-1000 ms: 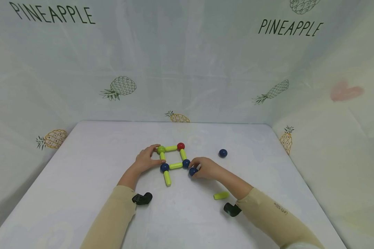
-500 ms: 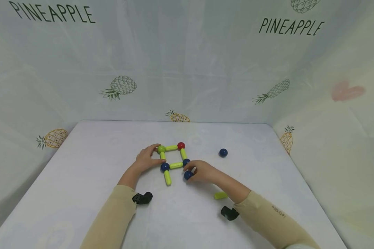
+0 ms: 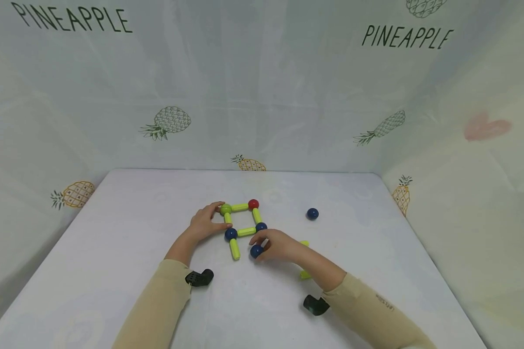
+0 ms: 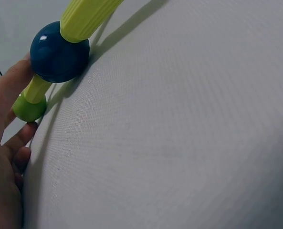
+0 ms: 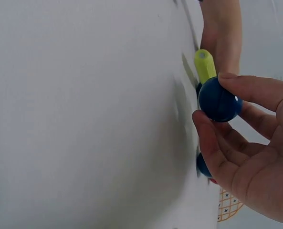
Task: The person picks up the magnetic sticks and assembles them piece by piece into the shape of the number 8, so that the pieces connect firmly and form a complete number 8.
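Observation:
A square of yellow-green magnetic rods (image 3: 246,232) and balls lies on the table. Its corners are a green ball (image 3: 225,209), a red ball (image 3: 253,204) and two blue balls; one more rod (image 3: 235,249) sticks out toward me from the near-left blue ball (image 3: 231,234). My left hand (image 3: 204,224) holds the square's left side, fingertips at the green ball and thumb at the near-left blue ball. In the right wrist view, my right hand (image 5: 260,143) pinches a separate blue ball (image 5: 220,99) between thumb and fingers. That ball is right of the protruding rod, apart from it in the head view.
A loose blue ball (image 3: 312,214) lies at the back right. Two yellow-green rods, one nearer (image 3: 305,275) and one farther (image 3: 304,243), are partly hidden by my right forearm. A curtain (image 3: 262,97) printed with pineapples hangs behind the table (image 3: 157,189).
My right hand has moved left and toward me with the blue ball, away from the square's near-right corner. A rod beyond my right forearm has come into view. My left hand stays put.

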`<state>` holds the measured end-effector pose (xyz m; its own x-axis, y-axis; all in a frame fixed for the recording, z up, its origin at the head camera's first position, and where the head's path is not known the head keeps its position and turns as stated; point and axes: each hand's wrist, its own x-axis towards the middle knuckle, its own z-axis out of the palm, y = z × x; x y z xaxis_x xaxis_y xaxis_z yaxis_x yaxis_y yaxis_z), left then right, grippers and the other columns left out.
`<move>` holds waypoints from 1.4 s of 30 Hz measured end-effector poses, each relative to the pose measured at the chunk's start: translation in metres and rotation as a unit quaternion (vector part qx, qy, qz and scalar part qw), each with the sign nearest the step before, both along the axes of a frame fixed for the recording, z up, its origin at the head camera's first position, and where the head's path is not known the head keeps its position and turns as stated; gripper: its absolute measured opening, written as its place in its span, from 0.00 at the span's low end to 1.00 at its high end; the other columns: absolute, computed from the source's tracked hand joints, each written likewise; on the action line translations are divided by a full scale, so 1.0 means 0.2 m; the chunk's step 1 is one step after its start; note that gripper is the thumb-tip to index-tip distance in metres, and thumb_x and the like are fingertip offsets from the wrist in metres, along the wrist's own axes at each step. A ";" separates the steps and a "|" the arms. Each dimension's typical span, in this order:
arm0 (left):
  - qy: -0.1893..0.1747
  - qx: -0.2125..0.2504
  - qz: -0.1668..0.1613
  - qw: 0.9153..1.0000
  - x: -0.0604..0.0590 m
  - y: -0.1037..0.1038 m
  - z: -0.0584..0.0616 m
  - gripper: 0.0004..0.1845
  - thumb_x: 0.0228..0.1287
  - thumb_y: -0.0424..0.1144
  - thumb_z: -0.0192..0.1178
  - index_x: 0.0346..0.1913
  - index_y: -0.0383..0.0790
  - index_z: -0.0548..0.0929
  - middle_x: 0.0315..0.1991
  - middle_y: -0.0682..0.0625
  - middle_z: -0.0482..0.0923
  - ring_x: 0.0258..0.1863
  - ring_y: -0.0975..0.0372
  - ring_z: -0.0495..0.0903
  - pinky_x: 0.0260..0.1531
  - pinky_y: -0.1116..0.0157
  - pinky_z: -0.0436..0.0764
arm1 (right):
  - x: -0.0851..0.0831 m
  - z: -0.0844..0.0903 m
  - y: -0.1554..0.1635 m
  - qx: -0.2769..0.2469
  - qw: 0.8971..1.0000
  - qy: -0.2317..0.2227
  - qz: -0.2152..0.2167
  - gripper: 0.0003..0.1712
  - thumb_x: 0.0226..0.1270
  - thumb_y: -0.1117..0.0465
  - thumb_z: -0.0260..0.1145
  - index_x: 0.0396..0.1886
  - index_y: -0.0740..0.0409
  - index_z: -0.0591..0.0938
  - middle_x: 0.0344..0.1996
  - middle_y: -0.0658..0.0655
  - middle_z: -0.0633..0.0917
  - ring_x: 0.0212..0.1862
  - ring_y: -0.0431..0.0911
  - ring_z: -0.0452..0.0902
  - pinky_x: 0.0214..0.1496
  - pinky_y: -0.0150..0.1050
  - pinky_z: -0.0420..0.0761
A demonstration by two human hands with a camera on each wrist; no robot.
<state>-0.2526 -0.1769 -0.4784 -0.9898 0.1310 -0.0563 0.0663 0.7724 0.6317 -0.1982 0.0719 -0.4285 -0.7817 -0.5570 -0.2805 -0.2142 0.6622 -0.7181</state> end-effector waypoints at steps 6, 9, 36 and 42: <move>0.004 -0.003 -0.004 1.000 0.00 0.00 0.00 0.43 0.45 0.59 0.65 0.65 0.51 0.60 0.55 0.46 0.68 0.51 0.51 0.66 0.48 0.49 0.64 | 0.03 -0.01 -0.03 -0.005 1.000 -0.013 0.005 0.19 0.48 0.61 0.72 0.42 0.48 0.80 0.35 0.44 0.76 0.36 0.42 0.73 0.39 0.33 0.76; 0.004 -0.004 -0.002 1.000 0.00 0.00 0.00 0.43 0.45 0.59 0.65 0.65 0.52 0.60 0.55 0.46 0.68 0.51 0.51 0.66 0.48 0.50 0.64 | 0.04 -0.01 -0.04 -0.011 1.000 -0.014 0.006 0.18 0.48 0.61 0.72 0.42 0.49 0.80 0.35 0.44 0.77 0.36 0.42 0.74 0.39 0.33 0.76; 0.007 -0.004 -0.002 1.000 0.00 0.00 0.00 0.43 0.45 0.59 0.65 0.65 0.52 0.60 0.55 0.46 0.68 0.50 0.52 0.66 0.48 0.50 0.64 | 0.09 -0.08 -0.10 -0.054 0.998 -0.003 0.014 0.15 0.46 0.59 0.72 0.36 0.47 0.79 0.30 0.45 0.77 0.30 0.40 0.73 0.32 0.32 0.75; 0.007 -0.004 -0.003 1.000 0.00 0.00 0.00 0.43 0.45 0.59 0.65 0.65 0.52 0.60 0.55 0.46 0.68 0.50 0.52 0.66 0.48 0.49 0.63 | 0.10 -0.10 -0.11 -0.053 0.999 -0.001 0.012 0.15 0.46 0.58 0.72 0.35 0.47 0.78 0.29 0.45 0.77 0.29 0.40 0.73 0.32 0.32 0.74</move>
<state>-0.2531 -0.1764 -0.4776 -0.9897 0.1360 -0.0441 0.0790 0.7772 0.6242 -0.1783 0.0492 -0.4483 -0.7674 -0.6017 -0.2215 -0.2269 0.5779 -0.7840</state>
